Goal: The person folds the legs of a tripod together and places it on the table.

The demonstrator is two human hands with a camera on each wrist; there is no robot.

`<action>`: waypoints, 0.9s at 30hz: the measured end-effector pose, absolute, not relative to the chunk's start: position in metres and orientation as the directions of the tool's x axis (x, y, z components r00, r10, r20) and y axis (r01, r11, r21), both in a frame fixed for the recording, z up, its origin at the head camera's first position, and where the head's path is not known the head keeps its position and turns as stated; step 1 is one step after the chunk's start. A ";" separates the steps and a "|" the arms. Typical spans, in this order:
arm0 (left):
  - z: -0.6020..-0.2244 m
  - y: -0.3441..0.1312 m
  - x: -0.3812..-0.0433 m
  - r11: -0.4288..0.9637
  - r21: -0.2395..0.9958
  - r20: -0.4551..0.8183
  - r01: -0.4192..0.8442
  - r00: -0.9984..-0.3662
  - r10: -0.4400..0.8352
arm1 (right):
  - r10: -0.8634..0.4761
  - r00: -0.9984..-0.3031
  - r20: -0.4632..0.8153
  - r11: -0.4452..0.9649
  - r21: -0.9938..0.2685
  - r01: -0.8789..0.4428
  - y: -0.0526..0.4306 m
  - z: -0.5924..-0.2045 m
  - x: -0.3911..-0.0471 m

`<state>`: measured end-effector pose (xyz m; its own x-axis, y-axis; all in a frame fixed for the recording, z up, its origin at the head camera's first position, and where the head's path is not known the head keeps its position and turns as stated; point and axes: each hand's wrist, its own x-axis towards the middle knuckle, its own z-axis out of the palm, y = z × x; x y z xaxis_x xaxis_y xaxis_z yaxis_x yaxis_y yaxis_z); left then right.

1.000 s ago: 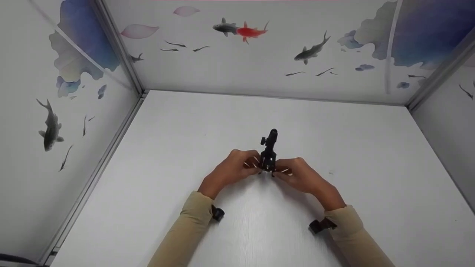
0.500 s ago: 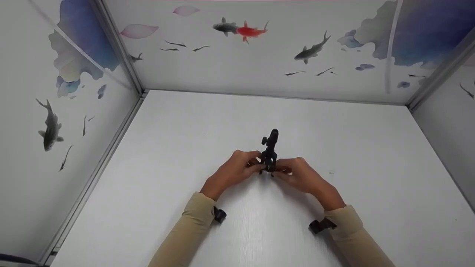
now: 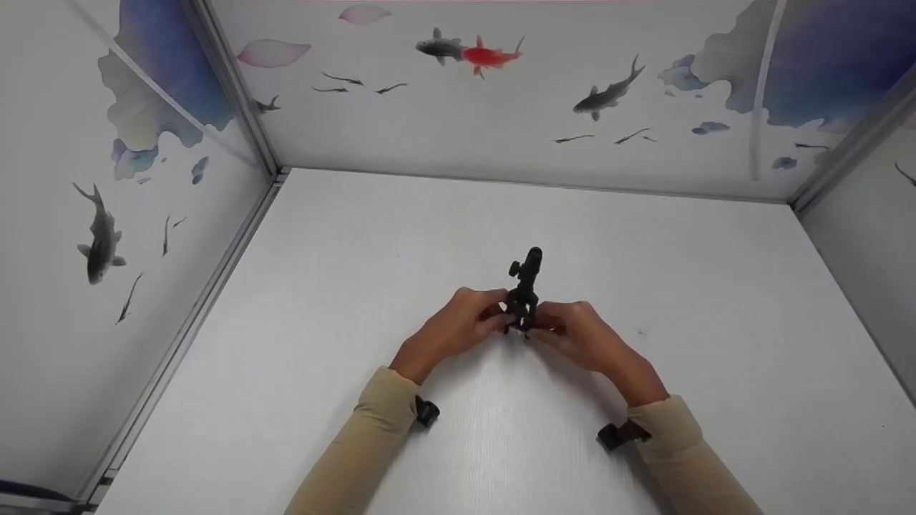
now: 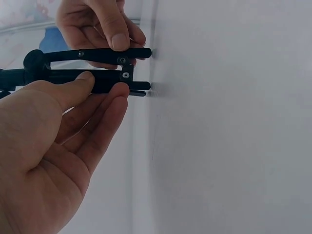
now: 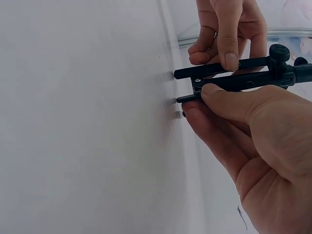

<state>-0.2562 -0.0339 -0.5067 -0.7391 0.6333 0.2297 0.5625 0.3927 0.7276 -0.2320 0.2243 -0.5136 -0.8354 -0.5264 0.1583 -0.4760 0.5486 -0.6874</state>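
A small black tripod (image 3: 528, 277) stands on the white table, its head end up and its legs close together. From the left side, my left hand (image 3: 458, 325) pinches one leg low down between thumb and fingers. My right hand (image 3: 583, 336) grips another leg low on the opposite side. The left wrist view shows the tripod's leg (image 4: 105, 77) under the left thumb, with small screws on the hinged brace (image 4: 126, 75) between the legs. In the right wrist view, a round knob (image 5: 279, 52) sits at the top of the legs, and the feet are right at the tabletop.
White panels with painted fish (image 3: 607, 93) enclose the white table (image 3: 680, 272) at the back and sides. A metal frame strip (image 3: 193, 325) runs along its left edge. Black wrist cameras (image 3: 427, 413) sit on both sleeves. A small mark (image 3: 642, 332) shows right of the hands.
The left hand has shifted slightly right, its thumb now further over the leg. The tripod has turned and leaned a little right. The head view has shifted slightly; the right hand is nearly still.
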 end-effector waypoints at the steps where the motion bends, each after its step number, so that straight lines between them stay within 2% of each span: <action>1: -0.507 -0.034 -0.256 0.394 0.726 0.231 0.564 -0.740 0.632 | -0.523 -0.838 0.155 0.547 -0.693 -0.470 0.224 -0.514 -0.232; 13: -0.506 -0.033 -0.255 0.411 0.716 0.212 0.564 -0.737 0.642 | -0.540 -0.817 0.201 0.536 -0.667 -0.518 0.224 -0.514 -0.232; 27: -0.510 -0.030 -0.256 0.435 0.691 0.238 0.577 -0.750 0.618 | -0.525 -0.828 0.197 0.535 -0.681 -0.500 0.224 -0.515 -0.231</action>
<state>-0.2562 -0.0295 -0.5100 -0.7496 0.6177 0.2376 0.5774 0.4348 0.6911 -0.2314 0.2235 -0.5151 -0.8283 -0.5245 0.1968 -0.5005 0.5349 -0.6807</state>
